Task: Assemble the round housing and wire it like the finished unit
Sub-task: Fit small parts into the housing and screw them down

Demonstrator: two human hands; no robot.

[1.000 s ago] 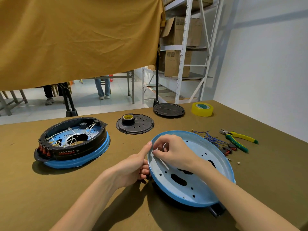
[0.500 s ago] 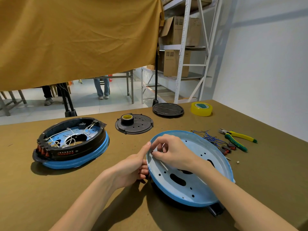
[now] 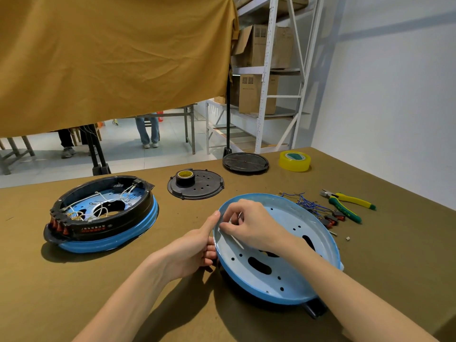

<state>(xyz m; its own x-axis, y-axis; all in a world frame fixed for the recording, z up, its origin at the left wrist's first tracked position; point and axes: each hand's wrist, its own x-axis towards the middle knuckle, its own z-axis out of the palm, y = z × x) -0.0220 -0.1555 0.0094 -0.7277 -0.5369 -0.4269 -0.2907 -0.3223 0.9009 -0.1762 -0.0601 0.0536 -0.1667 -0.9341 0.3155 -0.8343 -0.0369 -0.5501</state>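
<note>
Two hands work at six o'clock: the left hand and the right hand. There are two blue round housings, one wired at nine o'clock, one bare at five. Two black discs and two tape rolls lie toward twelve. One pair of pliers lies at three.

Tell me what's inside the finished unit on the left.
Inside the finished unit: white wires looped over a blue plate with a dark central opening. The black ring's near wall hides whatever lies behind it.
</note>
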